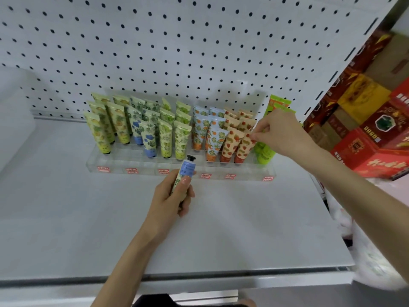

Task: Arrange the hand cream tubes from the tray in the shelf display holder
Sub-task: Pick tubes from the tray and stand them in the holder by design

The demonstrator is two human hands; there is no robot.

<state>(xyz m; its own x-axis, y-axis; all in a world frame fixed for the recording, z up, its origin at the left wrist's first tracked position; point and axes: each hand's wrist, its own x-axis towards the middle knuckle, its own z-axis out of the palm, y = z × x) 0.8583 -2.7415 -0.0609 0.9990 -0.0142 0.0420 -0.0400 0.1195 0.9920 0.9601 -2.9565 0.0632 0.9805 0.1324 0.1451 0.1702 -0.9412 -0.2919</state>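
My left hand [170, 196] grips a blue-labelled tube [187, 168] just in front of the clear holder [141, 168], with its black cap pointing toward the rows. My right hand [281, 131] pinches the crimped top of a strawberry tube [244, 147], which stands cap-down in the front row near the holder's right end. The holder sits on the white shelf [88, 218] against the pegboard [155, 41].

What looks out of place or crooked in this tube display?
Nothing is spilled or damaged. The front strawberry tube, pinched at its top by the right hand, leans noticeably sideways. The left hand holds a blue tube outside the holder.
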